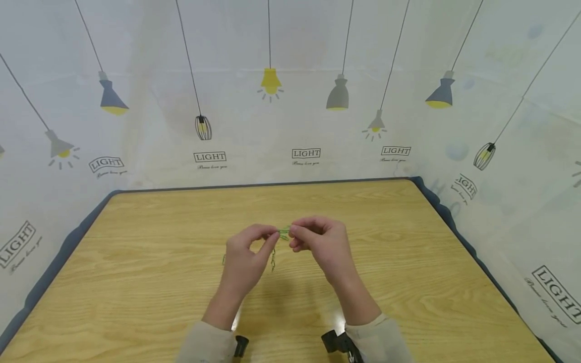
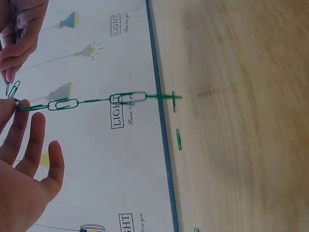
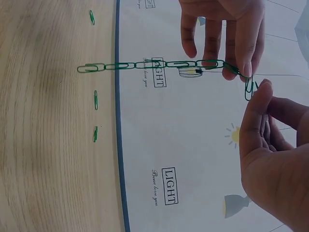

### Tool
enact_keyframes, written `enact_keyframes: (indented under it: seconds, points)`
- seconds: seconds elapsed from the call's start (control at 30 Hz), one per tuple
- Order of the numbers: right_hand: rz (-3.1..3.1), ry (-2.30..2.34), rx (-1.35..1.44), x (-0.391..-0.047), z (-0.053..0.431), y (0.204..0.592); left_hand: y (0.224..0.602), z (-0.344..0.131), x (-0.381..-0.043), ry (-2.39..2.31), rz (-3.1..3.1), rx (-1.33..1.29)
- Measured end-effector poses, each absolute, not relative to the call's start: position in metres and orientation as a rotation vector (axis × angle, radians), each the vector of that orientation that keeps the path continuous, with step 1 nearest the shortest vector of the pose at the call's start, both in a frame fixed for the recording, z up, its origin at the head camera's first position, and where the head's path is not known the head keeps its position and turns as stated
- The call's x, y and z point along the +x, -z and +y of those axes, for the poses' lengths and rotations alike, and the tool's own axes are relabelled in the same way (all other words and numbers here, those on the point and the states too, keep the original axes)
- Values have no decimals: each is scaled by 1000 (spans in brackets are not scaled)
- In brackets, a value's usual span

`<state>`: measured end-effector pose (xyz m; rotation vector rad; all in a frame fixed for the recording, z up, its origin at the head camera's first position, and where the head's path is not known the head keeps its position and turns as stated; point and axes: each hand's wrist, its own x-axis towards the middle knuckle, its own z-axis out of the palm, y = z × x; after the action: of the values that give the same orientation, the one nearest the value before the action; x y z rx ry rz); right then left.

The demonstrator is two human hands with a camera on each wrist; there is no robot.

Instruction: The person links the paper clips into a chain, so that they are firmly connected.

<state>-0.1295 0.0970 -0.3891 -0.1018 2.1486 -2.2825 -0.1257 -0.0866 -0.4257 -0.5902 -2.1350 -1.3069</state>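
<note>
Okay, pinching paperclip chain (image 3: 166,64) by top end in closed left grip (image 1: 247,257), single clip (image 2: 7,89) in closed right grip (image 1: 327,247), above worktop (image 1: 159,302); likely light, springy, slick, best held by end loops.

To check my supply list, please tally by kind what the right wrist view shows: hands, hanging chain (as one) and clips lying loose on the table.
Hands (left hand, right hand): 2
Hanging chain: 1
Loose green paper clips: 3
Total: 6
</note>
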Motion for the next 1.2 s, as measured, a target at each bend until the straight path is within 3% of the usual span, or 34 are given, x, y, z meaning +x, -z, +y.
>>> enact_keyframes:
  seconds: [1.2]
  points:
    - [2327, 2200, -3, -131, 100, 393, 423, -84, -127, 1279, -2225, -554]
